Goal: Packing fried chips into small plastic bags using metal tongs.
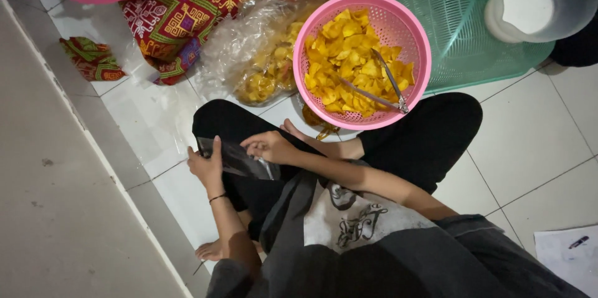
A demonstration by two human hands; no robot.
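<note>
Left hand (205, 164) pinches one edge of a clear plastic bag (240, 161) over the lap; right hand (269, 146) fingers grip the opposite edge, spreading its mouth. Pink basket (423, 55) of chips (349, 55) with tongs (389, 83) sits just ahead.

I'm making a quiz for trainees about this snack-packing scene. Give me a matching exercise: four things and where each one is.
1. metal tongs
2. clear plastic bag
3. clear jug
4. marker pen

a. held between both hands over the lap
b. on the green mat, top right
c. lying on the chips in the pink basket
d. on the white paper, bottom right

Pairs: 1-c, 2-a, 3-b, 4-d
</note>
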